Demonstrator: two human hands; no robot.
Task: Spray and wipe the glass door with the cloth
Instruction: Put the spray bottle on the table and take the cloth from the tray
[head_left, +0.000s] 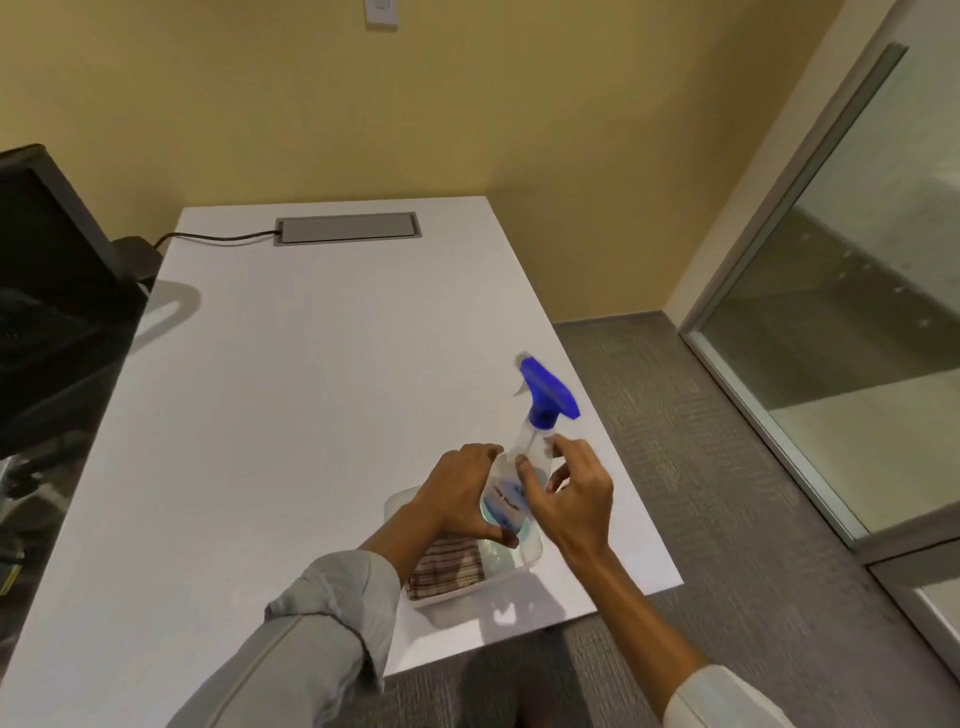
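Glass door stands at right, well apart from the table, across a strip of grey carpet. No spray or streaks readable on it from here; task looks to be at the pick-up stage, nothing yet applied.

Spray bottle sits upright above a clear plastic tub near the table's right front corner. Blue trigger head up, nozzle pointing away toward the wall. Whether the base rests in the tub or is lifted just clear, cannot tell.

Left hand wraps the bottle's lower body from the left, fingers curled round it, thumb low near the base. Reads as a firm hold, likely steadying the bottle.

Right hand comes in from the right at the neck. Fingers spread and part-curled, thumb and forefinger touching or just beside the clear shoulder below the blue collar. Not closed on it. Judgement: it is reaching for the neck so the forefinger can work the trigger.

Cloth, brown striped, folded, lies in the tub's near left part, under the left wrist. Untouched by either hand. Probably kept with the bottle so both go to the door together.

Door lies to the right of both hands, out of reach from this stance.
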